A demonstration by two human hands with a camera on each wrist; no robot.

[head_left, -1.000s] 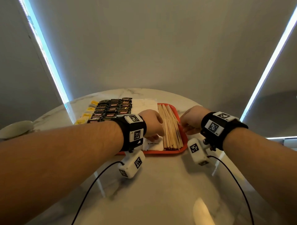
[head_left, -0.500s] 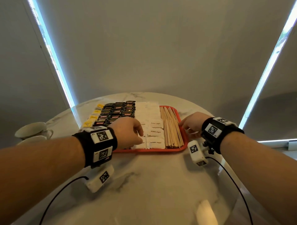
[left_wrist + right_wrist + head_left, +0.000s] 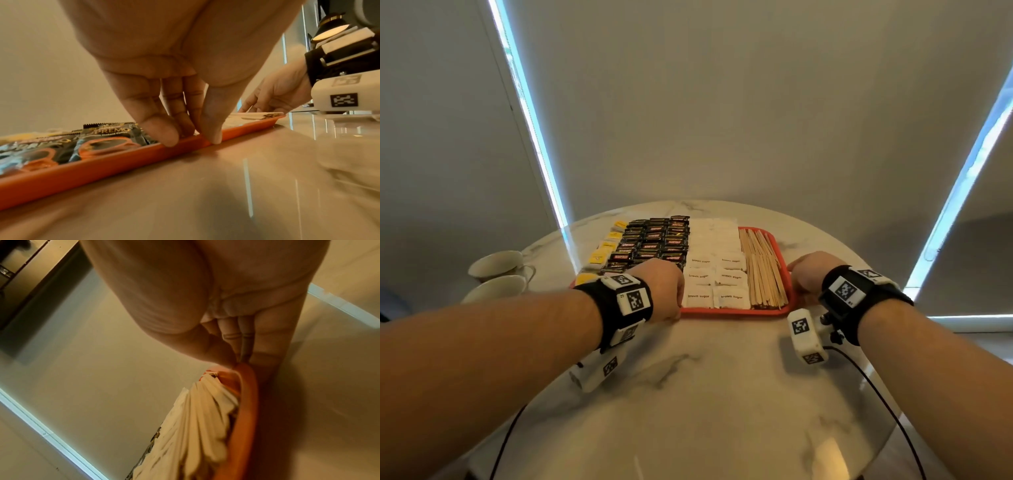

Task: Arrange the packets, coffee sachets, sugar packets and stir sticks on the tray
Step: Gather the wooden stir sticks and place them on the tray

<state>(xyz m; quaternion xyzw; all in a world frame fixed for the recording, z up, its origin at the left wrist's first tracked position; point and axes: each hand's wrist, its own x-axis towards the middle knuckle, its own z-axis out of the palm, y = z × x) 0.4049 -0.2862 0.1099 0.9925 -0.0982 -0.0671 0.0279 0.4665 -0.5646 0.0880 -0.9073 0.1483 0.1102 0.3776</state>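
A red tray (image 3: pixel 736 312) lies on the marble table, filled in rows: yellow packets (image 3: pixel 599 255) at the left, dark coffee sachets (image 3: pixel 654 240), white brown-sugar packets (image 3: pixel 717 277), and wooden stir sticks (image 3: pixel 762 270) at the right. My left hand (image 3: pixel 666 289) pinches the tray's near rim (image 3: pixel 185 142), thumb outside and fingers on the inner side, beside the coffee sachets (image 3: pixel 107 139). At the right edge my right hand (image 3: pixel 804 274) pinches the rim (image 3: pixel 246 386) next to the stir sticks (image 3: pixel 197 426).
Two pale cups (image 3: pixel 498 270) stand on the table to the left of the tray. The round marble table (image 3: pixel 688 394) runs toward me. Cables from the wrist cameras trail over its near part.
My left hand came off the sugar packets, moved left and toward me, and took the tray's near rim. The right hand stayed at the tray's right edge.
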